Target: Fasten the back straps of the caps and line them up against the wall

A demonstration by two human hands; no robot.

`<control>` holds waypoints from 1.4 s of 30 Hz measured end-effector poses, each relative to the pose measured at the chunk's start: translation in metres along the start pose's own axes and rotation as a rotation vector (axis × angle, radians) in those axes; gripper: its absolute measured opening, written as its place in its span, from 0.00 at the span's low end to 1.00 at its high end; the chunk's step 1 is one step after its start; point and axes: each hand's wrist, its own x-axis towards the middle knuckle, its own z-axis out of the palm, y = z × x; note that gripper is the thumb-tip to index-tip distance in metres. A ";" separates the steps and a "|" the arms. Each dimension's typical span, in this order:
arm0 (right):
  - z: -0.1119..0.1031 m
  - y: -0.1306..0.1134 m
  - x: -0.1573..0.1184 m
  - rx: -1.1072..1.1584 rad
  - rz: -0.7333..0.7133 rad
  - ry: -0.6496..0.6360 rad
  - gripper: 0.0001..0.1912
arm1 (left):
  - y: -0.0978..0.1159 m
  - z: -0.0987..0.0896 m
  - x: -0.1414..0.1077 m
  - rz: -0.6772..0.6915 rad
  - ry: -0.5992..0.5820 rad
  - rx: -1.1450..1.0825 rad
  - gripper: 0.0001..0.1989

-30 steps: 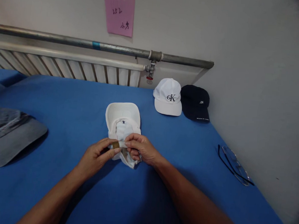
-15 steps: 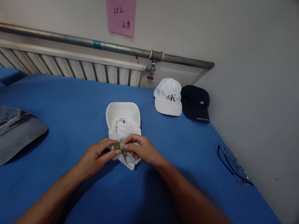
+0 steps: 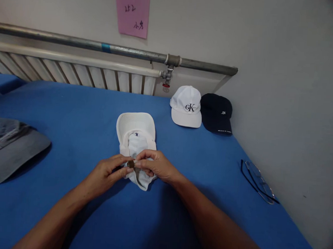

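A white baseball cap (image 3: pixel 137 124) lies upside down on the blue cover, its brim pointing away from me and its inside showing. At its back strap is a brass-coloured buckle (image 3: pixel 131 164). My left hand (image 3: pixel 107 173) pinches this buckle between thumb and fingers. Close against it on the right, my right hand (image 3: pixel 156 166) is closed on the cap's strap (image 3: pixel 136 162). Part of the strap and the cap's near right side are hidden behind my right fingers.
A white cap with letters (image 3: pixel 186 107) and a black cap (image 3: pixel 217 114) sit at the back right. Glasses (image 3: pixel 259 182) lie near the wall. A grey cap (image 3: pixel 15 149) rests at the left. Behind the blue cover (image 3: pixel 79 111) are a radiator (image 3: pixel 87 76) and a pipe (image 3: pixel 131 53).
The buckle has tilted and turned slightly in my fingers. Both hands keep their grip at the cap's back. The whole view has shifted a little.
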 end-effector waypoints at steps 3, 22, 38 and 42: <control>0.000 0.001 0.000 0.013 -0.026 0.013 0.09 | -0.001 -0.001 0.000 0.000 -0.002 0.002 0.14; 0.003 0.004 0.002 0.224 0.007 -0.042 0.11 | 0.010 0.015 -0.003 0.119 0.285 0.101 0.09; 0.004 0.003 0.001 0.223 0.007 -0.091 0.11 | 0.008 0.011 -0.002 0.113 0.268 0.027 0.06; 0.001 0.004 0.002 0.192 -0.049 -0.053 0.09 | 0.008 0.010 -0.002 0.109 0.278 0.026 0.06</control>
